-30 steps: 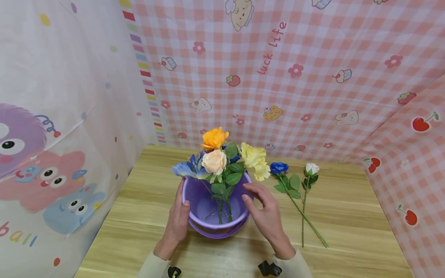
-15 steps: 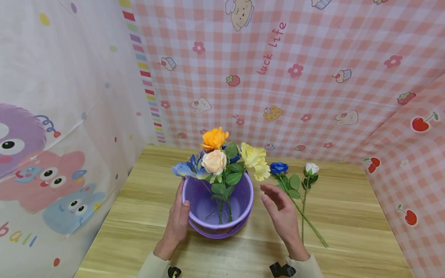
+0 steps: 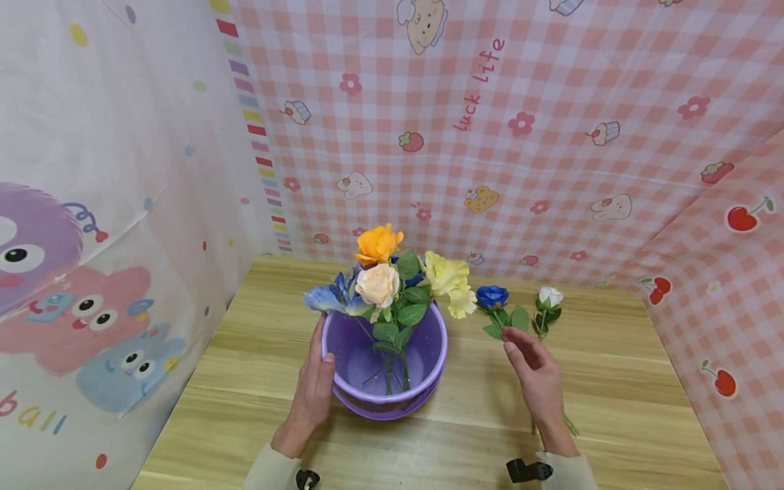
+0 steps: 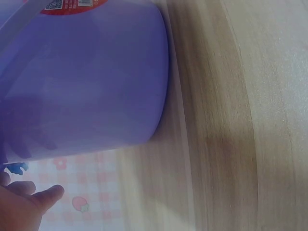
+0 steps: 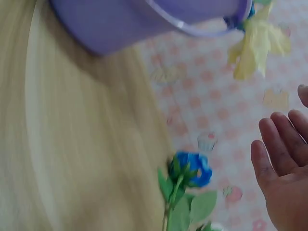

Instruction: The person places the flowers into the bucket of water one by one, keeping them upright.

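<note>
A purple bucket [image 3: 422, 361] stands on the wooden table. My left hand [image 3: 311, 391] holds its left side, thumb at the rim and fingers along the outer wall. Inside lean several artificial flowers: an orange rose [image 3: 378, 245], a peach rose [image 3: 376, 284], a yellow flower [image 3: 447, 279] and blue blooms [image 3: 333, 296]. My right hand [image 3: 537, 378] hovers above the crossed stems of a blue rose [image 3: 492, 297] and a white rose [image 3: 548, 298], hiding much of them. In the right wrist view its fingers [image 5: 279, 149] are extended and hold nothing.
The wooden table [image 3: 239, 340] meets a pink checked cloth [image 3: 441, 170] at the back. A white printed cloth [image 3: 153, 204] hangs on the left. The bucket's handle [image 5: 192, 30] hangs down its outer wall.
My right hand has left the bucket's right rim and moved right, over the blue and white rose stems. The left hand and the bucket stay in place.
</note>
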Demonstrator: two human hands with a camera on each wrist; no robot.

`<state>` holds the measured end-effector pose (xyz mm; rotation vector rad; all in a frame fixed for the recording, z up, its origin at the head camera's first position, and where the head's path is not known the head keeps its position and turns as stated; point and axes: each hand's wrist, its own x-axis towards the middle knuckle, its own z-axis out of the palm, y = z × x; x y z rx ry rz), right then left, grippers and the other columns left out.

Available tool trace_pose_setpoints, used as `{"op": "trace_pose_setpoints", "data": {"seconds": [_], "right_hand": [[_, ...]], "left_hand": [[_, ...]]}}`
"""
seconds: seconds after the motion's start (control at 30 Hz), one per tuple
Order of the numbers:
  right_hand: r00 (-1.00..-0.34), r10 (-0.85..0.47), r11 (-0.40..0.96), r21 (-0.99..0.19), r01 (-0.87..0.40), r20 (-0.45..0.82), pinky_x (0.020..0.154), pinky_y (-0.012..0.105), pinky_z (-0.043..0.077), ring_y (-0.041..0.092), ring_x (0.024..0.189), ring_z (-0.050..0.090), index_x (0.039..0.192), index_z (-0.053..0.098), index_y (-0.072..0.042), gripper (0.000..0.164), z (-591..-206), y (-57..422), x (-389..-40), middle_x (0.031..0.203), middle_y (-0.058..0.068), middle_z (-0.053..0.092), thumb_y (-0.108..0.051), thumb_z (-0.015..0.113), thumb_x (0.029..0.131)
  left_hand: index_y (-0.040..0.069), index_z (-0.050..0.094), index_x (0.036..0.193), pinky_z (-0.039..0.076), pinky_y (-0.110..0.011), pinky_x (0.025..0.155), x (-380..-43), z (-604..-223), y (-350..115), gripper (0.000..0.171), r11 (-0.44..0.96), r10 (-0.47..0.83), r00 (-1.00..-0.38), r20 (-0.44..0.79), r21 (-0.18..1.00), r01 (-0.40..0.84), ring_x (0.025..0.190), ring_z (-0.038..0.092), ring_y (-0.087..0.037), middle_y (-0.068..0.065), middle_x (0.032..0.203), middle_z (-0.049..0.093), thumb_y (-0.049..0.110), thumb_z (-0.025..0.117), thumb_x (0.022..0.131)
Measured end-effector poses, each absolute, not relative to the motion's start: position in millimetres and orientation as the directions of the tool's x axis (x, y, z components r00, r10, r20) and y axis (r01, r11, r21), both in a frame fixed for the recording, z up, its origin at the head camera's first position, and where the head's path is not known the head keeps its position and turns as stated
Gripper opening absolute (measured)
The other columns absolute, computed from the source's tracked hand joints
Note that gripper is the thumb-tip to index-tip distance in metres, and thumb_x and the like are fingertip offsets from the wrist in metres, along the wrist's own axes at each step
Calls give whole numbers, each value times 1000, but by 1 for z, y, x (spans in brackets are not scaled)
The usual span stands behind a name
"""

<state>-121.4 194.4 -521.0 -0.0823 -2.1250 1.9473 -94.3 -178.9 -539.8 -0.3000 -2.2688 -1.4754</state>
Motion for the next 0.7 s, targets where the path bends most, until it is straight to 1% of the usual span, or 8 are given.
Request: {"op": "trace_pose_setpoints", "data": {"seconds": [0.2, 0.4, 0.43, 0.5, 0.63, 0.7], "right_hand": [[-969, 236, 116, -992, -52, 79, 93, 15, 54, 5, 110, 68, 133, 65, 5, 38, -533, 213, -125, 126, 4, 73, -16, 69, 101], [-972, 229, 127, -992, -12, 41, 89, 11, 53, -1, 106, 66, 136, 62, 6, 42, -546, 229, -127, 119, -9, 74, -15, 69, 101], [-973, 228, 140, -990, -8, 40, 88, 11, 53, -2, 105, 65, 137, 61, 7, 43, -548, 232, -128, 119, -9, 73, -14, 69, 101], [-974, 223, 168, -986, -1, 39, 88, 10, 52, -3, 104, 65, 138, 61, 6, 43, -552, 237, -129, 123, -5, 73, -14, 69, 100], [-982, 187, 262, -965, 18, 32, 89, 9, 51, -7, 104, 61, 141, 59, 4, 46, -559, 246, -132, 134, 14, 67, -17, 69, 101], [-986, 163, 302, -953, 34, 17, 89, 8, 50, -9, 104, 59, 142, 58, 3, 48, -561, 251, -133, 138, 21, 63, -20, 68, 102]], "left_hand": [[3, 19, 165, 26, -16, 117, -95, -540, -179, 63, 414, -45, -889, 455, 819, 398, 147, 33, -40, -18, 169, 26, 19, 33, 106], [-2, 21, 163, 28, -18, 116, -95, -539, -179, 62, 425, -44, -891, 451, 816, 392, 146, 35, -40, -21, 167, 27, 18, 34, 105], [-2, 22, 163, 28, -19, 116, -95, -539, -179, 62, 426, -45, -892, 449, 816, 390, 146, 35, -40, -21, 167, 27, 18, 34, 105], [-2, 22, 163, 28, -20, 116, -95, -539, -179, 62, 426, -45, -894, 446, 818, 386, 147, 35, -39, -21, 167, 27, 18, 34, 105], [-2, 22, 163, 27, -19, 116, -95, -539, -179, 62, 426, -46, -896, 443, 820, 383, 147, 34, -39, -21, 167, 27, 19, 34, 105], [-2, 21, 163, 27, -18, 117, -95, -539, -179, 62, 424, -47, -895, 444, 820, 384, 147, 34, -39, -21, 167, 27, 19, 34, 105]]}}
